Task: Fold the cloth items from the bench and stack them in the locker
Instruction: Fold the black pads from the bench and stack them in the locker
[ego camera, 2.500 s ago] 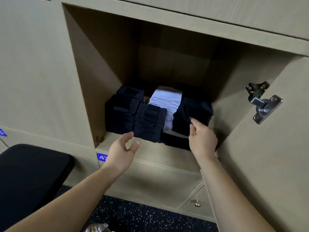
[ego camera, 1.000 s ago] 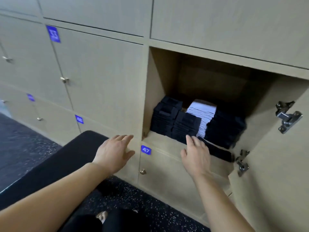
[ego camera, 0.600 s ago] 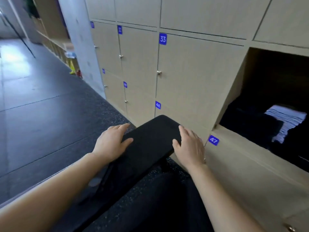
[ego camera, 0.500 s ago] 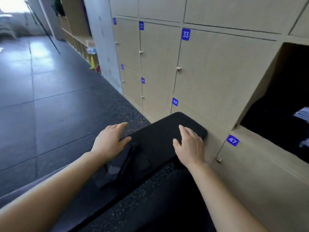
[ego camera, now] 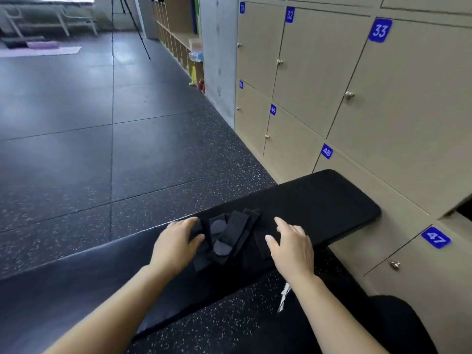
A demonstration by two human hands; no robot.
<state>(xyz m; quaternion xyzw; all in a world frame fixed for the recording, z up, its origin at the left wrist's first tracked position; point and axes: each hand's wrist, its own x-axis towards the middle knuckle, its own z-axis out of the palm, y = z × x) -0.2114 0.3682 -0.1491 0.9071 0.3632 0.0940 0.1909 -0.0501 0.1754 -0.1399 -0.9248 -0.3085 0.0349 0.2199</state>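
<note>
A small heap of dark cloth items (ego camera: 227, 236), black with grey round patches, lies on the black padded bench (ego camera: 319, 200). My left hand (ego camera: 176, 242) hovers at the heap's left edge, fingers relaxed, fingertips touching the cloth. My right hand (ego camera: 291, 245) is spread just right of the heap, over another flat black piece (ego camera: 260, 245), holding nothing. The open locker (ego camera: 463, 213) shows only as a dark corner at the far right edge; its contents are out of view.
Beige locker doors (ego camera: 383, 103) with blue number tags 31 to 49 line the wall on the right. Dark speckled rubber floor (ego camera: 102, 149) stretches left. My black-clad knee (ego camera: 370, 328) is at the bottom right. Open shelves and a tripod stand far back.
My view has swung left from the open locker to the bench. Both hands left the locker stacks and came down over the cloth heap on the bench.
</note>
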